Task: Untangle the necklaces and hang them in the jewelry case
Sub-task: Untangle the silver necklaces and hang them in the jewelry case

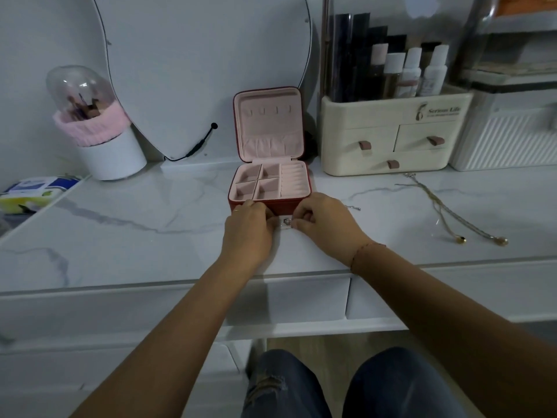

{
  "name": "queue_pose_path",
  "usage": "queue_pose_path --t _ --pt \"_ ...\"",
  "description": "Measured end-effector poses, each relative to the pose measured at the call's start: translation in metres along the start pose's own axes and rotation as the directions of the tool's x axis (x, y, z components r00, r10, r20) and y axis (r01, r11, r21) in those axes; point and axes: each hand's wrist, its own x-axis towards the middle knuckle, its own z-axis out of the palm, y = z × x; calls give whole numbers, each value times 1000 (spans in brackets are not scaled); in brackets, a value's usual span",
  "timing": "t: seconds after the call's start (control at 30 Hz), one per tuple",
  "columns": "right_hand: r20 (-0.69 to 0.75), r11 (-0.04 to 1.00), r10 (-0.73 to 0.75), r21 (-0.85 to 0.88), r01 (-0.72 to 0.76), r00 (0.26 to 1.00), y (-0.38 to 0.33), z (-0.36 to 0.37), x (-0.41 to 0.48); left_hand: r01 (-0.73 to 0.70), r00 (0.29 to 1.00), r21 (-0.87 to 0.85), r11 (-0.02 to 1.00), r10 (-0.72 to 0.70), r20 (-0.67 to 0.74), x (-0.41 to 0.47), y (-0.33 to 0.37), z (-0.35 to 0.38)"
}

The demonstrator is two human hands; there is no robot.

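A red jewelry case [297, 204] with pink lining stands open on the marble table, its lid upright with small hooks near the top. Right in front of it, my left hand [248, 229] and my right hand [324, 223] are pinched together on a thin silver necklace with a small pendant [285, 222]; a bit of its chain shows past my right hand. Two gold necklaces [452, 211] with round pendants lie stretched out on the table to the right, apart from my hands.
A cream cosmetics organizer [391, 137] with drawers and bottles stands at the back right. A mirror [193, 70] leans behind the case. A brush holder [111, 152] with a clear dome sits back left, a tissue pack [33, 191] at the left edge.
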Motion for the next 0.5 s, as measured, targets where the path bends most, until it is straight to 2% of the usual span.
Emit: queue_pose_path --t 0.1,0.17,0.23,0.3,0.37,0.5 --pt "-21 997 1 73 0 1000 6 -4 -3 -3 1000 -232 973 2 -4 -2 3 -5" --pt "-59 986 27 167 -17 998 9 -5 -5 10 994 -442 897 40 104 -3 5 -7" --pt "-106 962 59 271 -29 993 11 -7 -6 28 976 -574 818 101 191 -4 8 -8" --pt "-142 930 90 367 -32 986 10 -8 -6 50 975 -650 758 106 198 -5 11 -7" --pt "-148 895 106 445 -29 983 10 -9 -7 63 988 -691 720 55 147 -5 14 -6" --pt "-96 841 112 540 -43 989 9 -11 -8 37 999 -711 702 2 53 -5 16 -4"
